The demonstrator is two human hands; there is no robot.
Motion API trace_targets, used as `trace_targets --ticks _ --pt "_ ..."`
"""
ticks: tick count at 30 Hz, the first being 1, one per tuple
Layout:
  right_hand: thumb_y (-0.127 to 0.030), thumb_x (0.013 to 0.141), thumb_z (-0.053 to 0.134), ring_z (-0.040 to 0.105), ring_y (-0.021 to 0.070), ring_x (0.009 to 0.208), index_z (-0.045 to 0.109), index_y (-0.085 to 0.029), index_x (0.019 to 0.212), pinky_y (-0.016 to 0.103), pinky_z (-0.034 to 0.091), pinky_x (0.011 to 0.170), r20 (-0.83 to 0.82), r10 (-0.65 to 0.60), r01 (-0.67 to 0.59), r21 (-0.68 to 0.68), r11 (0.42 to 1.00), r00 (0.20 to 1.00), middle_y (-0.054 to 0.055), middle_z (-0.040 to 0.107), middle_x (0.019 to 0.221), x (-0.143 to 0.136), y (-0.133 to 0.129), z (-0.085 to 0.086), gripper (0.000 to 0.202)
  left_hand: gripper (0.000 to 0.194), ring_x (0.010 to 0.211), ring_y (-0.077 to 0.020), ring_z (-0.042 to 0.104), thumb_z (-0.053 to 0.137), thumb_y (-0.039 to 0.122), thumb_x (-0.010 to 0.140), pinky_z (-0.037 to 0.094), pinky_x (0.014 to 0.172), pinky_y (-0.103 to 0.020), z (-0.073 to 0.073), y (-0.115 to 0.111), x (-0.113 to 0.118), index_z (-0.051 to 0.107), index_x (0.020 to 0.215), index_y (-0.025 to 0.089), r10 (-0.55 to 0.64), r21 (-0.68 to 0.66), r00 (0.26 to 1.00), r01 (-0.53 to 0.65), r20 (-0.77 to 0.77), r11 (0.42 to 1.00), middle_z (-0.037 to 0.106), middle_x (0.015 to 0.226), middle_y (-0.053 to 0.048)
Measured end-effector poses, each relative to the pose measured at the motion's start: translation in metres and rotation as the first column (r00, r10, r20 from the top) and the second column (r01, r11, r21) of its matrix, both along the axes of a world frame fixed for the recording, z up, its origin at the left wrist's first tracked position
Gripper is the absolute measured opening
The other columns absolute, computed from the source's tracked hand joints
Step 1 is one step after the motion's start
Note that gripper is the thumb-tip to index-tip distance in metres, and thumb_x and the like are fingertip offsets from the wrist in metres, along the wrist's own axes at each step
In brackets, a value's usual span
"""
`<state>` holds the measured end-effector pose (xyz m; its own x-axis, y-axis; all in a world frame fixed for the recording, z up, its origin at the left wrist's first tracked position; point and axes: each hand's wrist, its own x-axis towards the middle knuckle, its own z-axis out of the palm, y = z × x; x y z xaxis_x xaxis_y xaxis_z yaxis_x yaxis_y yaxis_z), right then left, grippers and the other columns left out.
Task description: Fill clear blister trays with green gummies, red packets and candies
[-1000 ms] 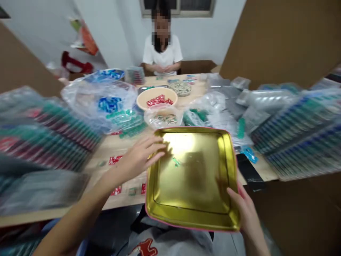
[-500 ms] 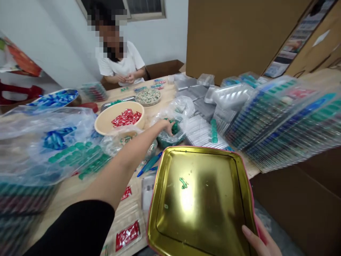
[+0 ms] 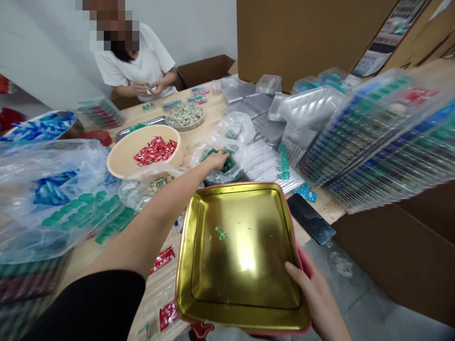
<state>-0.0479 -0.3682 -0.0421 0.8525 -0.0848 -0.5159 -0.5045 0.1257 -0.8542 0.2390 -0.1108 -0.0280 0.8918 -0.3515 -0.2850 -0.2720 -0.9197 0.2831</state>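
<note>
My left hand (image 3: 217, 160) reaches down into a clear plastic bag (image 3: 239, 154) of dark green pieces (image 3: 227, 164). Its fingers curl over the green pieces, and the fingertips are partly hidden among them. Nearer to me, my right hand (image 3: 308, 284) grips the right side of a shiny gold metal tray (image 3: 249, 289) with a pink outer edge, thumb over the rim. On the tray's floor lie a small green scrap (image 3: 221, 233) and a few specks.
A cream bowl (image 3: 117, 158) holds red packets (image 3: 156, 150). Stacked clear blister packs (image 3: 384, 142) lean at the right, beside a dark phone (image 3: 311, 219). Bagged blue and green pieces (image 3: 83, 208) lie left. Across the table, a person in white (image 3: 149, 52) handles something small.
The view has shifted, so the tray appears farther left and a phone shows at its right. My left hand stays in the bag, its fingers lower over the green pieces.
</note>
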Motion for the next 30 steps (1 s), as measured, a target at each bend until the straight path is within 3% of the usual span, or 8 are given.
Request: trace_targets --ticks 6,10,14,18,22,24,27,30 --pt "-0.055 0.072 0.073 0.058 0.0350 0.127 0.061 -0.027 0.132 0.049 0.051 0.101 0.029 0.047 -0.048 0.069 0.996 0.998 0.008 0.061 0.139 0.012 0.018 0.006 0.068 0.028 0.097 -0.0207 0.064 0.062 0.033 0.093 0.056 0.084 -0.038 0.021 0.005 0.005 0.062 0.112 0.013 0.022 0.080 0.997 -0.017 -0.068 0.997 0.064 0.111 -0.007" --pt "-0.054 0.071 0.074 0.063 0.0345 0.121 0.060 -0.027 0.133 0.049 0.054 0.097 0.032 0.019 -0.022 0.080 0.997 0.999 0.008 0.065 0.134 0.016 0.016 0.005 0.069 0.016 0.076 -0.0146 0.062 0.059 0.009 0.082 0.047 0.068 -0.023 0.071 0.014 -0.003 0.064 0.097 0.011 0.036 0.038 0.999 -0.036 0.000 0.999 0.065 0.086 -0.002" --pt "-0.057 0.070 0.074 0.059 0.0350 0.126 0.059 -0.026 0.133 0.049 0.052 0.101 0.038 0.055 -0.056 0.028 0.998 0.998 0.008 0.062 0.138 0.016 0.017 0.007 0.072 0.024 0.066 -0.0107 0.058 0.052 0.010 0.077 0.043 0.062 -0.020 0.115 0.015 -0.050 0.060 0.099 0.014 -0.033 -0.086 0.999 0.034 0.006 0.996 0.062 0.083 0.000" --pt "-0.057 0.072 0.072 0.060 0.0329 0.125 0.058 -0.028 0.134 0.046 0.052 0.102 0.046 0.041 -0.045 0.099 0.994 0.998 0.006 0.063 0.137 0.013 0.021 0.009 0.069 0.022 0.081 -0.0165 0.064 0.057 0.034 0.081 0.049 0.071 -0.025 0.100 -0.002 -0.127 0.064 0.100 0.023 -0.290 -0.097 0.952 0.281 -0.095 0.955 0.064 0.100 -0.004" --pt "-0.057 0.073 0.073 0.059 0.0325 0.126 0.055 -0.028 0.137 0.046 0.051 0.103 0.034 0.041 -0.045 0.128 0.991 0.999 0.007 0.060 0.141 0.007 0.020 0.009 0.073 0.080 0.076 -0.0226 0.068 0.070 0.062 0.067 0.051 0.067 -0.031 0.074 -0.018 -0.170 0.051 0.136 0.026 -0.291 0.107 0.948 0.304 -0.127 0.947 0.058 0.131 -0.016" --pt "-0.057 0.072 0.073 0.057 0.0336 0.128 0.054 -0.027 0.138 0.048 0.051 0.103 0.014 0.037 -0.039 0.113 0.993 0.999 0.008 0.058 0.142 0.003 0.017 0.009 0.075 0.078 0.085 -0.0251 0.069 0.070 0.065 0.067 0.051 0.073 -0.032 0.080 -0.018 -0.161 0.054 0.134 0.028 -0.298 0.079 0.948 0.307 -0.109 0.948 0.061 0.130 -0.012" --pt "-0.055 0.072 0.075 0.056 0.0345 0.129 0.056 -0.027 0.136 0.049 0.049 0.104 -0.003 0.034 -0.033 0.136 0.990 0.999 0.008 0.058 0.143 -0.003 0.013 0.007 0.072 0.044 0.097 -0.0222 0.067 0.056 0.056 0.086 0.048 0.083 -0.027 0.100 -0.011 -0.115 0.067 0.115 0.025 -0.268 -0.013 0.955 0.268 -0.125 0.963 0.071 0.113 -0.003" --pt "-0.051 0.076 0.074 0.057 0.0337 0.128 0.055 -0.029 0.137 0.049 0.049 0.105 -0.002 0.012 -0.012 0.199 0.980 1.000 0.007 0.060 0.141 -0.010 0.011 0.002 0.068 0.037 0.100 -0.0211 0.065 0.046 0.043 0.096 0.047 0.086 -0.026 0.099 -0.005 -0.054 0.071 0.103 0.016 -0.061 0.130 0.992 0.075 -0.110 0.989 0.072 0.101 -0.002"
